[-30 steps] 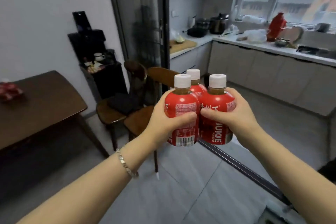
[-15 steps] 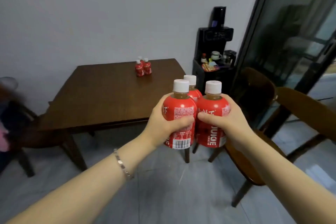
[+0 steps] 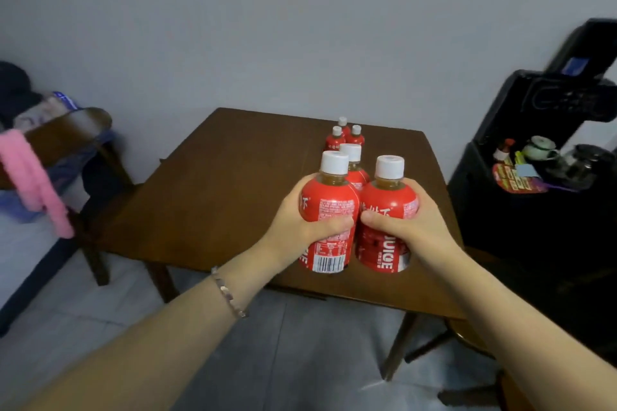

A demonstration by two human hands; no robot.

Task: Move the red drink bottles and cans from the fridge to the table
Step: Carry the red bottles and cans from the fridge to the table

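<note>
Left grip (image 3: pixel 300 230) and right grip (image 3: pixel 414 230) clasped three red white-capped bottles (image 3: pixel 334 207) over brown wooden counter (image 3: pixel 217 203). Probably airborne; lowering was due.

Dim, even indoor light — soft focus, edges bowed by wide-angle.

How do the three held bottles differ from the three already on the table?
The held bottles are gripped by the left hand and right hand, near the table's front; the far bottles stand free at its back. Held ones look bigger, being nearer. Both: upright red trios, white caps.
</note>
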